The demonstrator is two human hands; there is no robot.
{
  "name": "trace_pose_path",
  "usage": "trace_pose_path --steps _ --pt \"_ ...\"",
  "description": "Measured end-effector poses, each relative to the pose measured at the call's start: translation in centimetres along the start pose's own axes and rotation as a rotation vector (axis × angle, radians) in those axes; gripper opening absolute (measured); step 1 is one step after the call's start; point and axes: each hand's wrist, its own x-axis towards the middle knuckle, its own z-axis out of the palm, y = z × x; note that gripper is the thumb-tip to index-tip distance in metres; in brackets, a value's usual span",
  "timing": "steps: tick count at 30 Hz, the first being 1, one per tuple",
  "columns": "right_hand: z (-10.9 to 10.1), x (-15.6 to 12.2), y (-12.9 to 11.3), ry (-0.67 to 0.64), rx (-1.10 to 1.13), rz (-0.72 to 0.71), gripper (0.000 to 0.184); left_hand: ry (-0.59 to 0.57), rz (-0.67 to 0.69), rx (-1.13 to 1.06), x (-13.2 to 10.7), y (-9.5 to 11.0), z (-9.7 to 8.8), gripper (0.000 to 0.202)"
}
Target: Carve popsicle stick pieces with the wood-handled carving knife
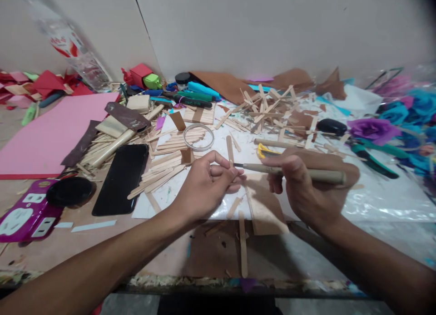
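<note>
My left hand (214, 176) is closed, pinching a wooden craft stick (230, 147) that stands up from the fingertips. In my right hand (303, 188) lies a slim tool (323, 175) with a tan handle and a thin dark tip; its exact kind I cannot make out. The tip points left and reaches the stick at my left fingers; contact is unclear. Just beyond my right thumb is a yellow-edged item (265, 150), partly hidden. Below the hands lies a flat brown board (267, 210), with a loose craft stick (243, 247) beside it.
Left of my hands are stacked craft sticks (160, 176), a tape ring (198, 137), a black phone (120, 179) and a purple case (30, 210). A stick pile (269, 106) lies behind. Green-handled pliers (378, 158) and a purple paper flower (373, 130) sit right.
</note>
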Motion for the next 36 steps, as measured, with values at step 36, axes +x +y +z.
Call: trace_pose_path --steps 36 --pt "2.2 -0.3 0.6 0.334 0.420 0.482 0.042 -0.019 -0.037 -0.191 0.3 -0.1 0.5 0.037"
